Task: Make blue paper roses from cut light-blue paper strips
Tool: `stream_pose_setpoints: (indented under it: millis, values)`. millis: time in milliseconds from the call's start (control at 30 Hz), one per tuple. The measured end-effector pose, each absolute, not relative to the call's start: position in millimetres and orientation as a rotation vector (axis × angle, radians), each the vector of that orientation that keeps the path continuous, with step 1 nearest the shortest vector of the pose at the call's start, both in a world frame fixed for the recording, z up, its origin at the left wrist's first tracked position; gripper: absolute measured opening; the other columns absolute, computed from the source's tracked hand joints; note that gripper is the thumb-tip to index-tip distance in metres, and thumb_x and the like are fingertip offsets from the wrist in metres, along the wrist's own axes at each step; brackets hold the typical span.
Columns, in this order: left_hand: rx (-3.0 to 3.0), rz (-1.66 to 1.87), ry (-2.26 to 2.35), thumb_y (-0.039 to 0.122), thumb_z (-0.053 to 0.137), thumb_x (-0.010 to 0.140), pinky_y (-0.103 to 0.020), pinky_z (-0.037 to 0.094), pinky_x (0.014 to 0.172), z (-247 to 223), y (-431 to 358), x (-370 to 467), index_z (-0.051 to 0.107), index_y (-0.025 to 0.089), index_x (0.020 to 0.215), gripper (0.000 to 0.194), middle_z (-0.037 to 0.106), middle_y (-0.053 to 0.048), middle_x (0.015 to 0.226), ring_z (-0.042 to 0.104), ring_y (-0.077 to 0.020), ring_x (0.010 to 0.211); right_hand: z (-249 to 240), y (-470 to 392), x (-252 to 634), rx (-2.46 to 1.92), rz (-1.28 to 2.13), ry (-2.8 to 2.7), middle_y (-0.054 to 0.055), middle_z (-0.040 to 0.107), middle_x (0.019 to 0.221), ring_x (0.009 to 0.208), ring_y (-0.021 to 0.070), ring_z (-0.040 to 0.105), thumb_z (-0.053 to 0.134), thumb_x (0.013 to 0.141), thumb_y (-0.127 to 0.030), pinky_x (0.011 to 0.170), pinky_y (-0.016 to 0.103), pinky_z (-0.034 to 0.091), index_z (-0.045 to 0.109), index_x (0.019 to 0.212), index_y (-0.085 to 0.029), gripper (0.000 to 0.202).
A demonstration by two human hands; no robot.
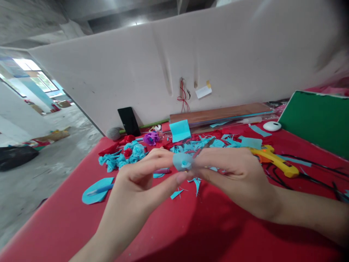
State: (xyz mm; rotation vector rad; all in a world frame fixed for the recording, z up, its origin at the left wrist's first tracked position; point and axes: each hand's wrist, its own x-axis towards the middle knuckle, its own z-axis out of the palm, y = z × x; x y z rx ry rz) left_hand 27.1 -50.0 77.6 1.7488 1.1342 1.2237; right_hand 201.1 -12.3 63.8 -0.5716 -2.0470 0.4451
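Between my two hands, above the red table (pixel 174 225), is a small blue paper flower (pixel 184 162) with a curled centre. My left hand (pixel 152 178) pinches it from the left, thumb below and fingers above. From the right, my right hand (pixel 237 174) holds its other edge with closed, slightly blurred fingertips. Blue paper scraps (pixel 197 185) lie behind and beneath the hands. A cluster of blue paper flowers (pixel 133 153) with red ones among them sits behind my left hand.
A yellow glue gun (pixel 286 168) with black cables lies at the right, before a green board (pixel 319 120) and a white mouse (pixel 272 126). A dark phone (pixel 129 121) leans on the partition. A blue pen (pixel 100 189) rests on cut blue paper (pixel 88 196) at the left.
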Motion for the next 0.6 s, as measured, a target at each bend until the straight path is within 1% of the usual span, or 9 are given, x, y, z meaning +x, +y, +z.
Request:
stream_pose_setpoints:
  millis: [133,233,333,467,600]
  values:
    - [1.712,1.24,1.123,0.021,0.062,0.077,-0.011,0.046,0.069,76.3,-49.3,26.3,0.069,0.038,0.089,0.022,0.068,0.01,0.083,0.058,-0.0055,0.077,63.7,-13.4,199.6,-0.62,0.473,-1.999,-0.005,0.066,0.066,0.058,0.0032,0.058,0.059,0.078,-0.014,0.058,0.011,0.044,0.066,0.073,-0.016,0.008]
    - [1.654,1.256,1.112,0.022,0.063,0.076,-0.012,0.047,0.07,75.1,-48.0,26.2,0.069,0.037,0.086,0.019,0.069,0.01,0.085,0.059,-0.0054,0.077,63.3,-13.3,199.5,-0.63,0.567,-1.956,-0.007,0.068,0.071,0.062,0.002,0.061,0.061,0.077,-0.013,0.061,0.008,0.045,0.067,0.078,-0.018,0.008]
    - [1.6,1.248,1.097,0.023,0.062,0.077,-0.014,0.048,0.074,74.0,-46.5,26.4,0.07,0.036,0.086,0.018,0.07,0.009,0.088,0.061,-0.0072,0.08,62.1,-12.1,199.3,-0.659,0.685,-1.906,-0.006,0.07,0.075,0.065,0.0041,0.064,0.06,0.078,-0.015,0.062,0.009,0.048,0.067,0.083,-0.019,0.01]
    - [1.512,1.22,1.074,0.021,0.061,0.078,-0.018,0.049,0.078,72.8,-45.9,27.0,0.07,0.033,0.089,0.018,0.07,0.006,0.091,0.062,-0.0115,0.087,58.7,-10.2,198.0,-0.66,0.791,-1.827,-0.005,0.07,0.068,0.06,0.0072,0.066,0.06,0.077,-0.016,0.058,0.012,0.052,0.066,0.087,-0.019,0.013]
    - [1.455,1.237,1.055,0.02,0.062,0.077,-0.019,0.049,0.08,72.1,-45.6,28.3,0.07,0.032,0.089,0.019,0.07,0.006,0.093,0.061,-0.0128,0.093,57.0,-9.2,196.6,-0.652,0.863,-1.775,-0.005,0.07,0.066,0.06,0.0073,0.066,0.061,0.076,-0.015,0.058,0.012,0.053,0.067,0.085,-0.019,0.012]
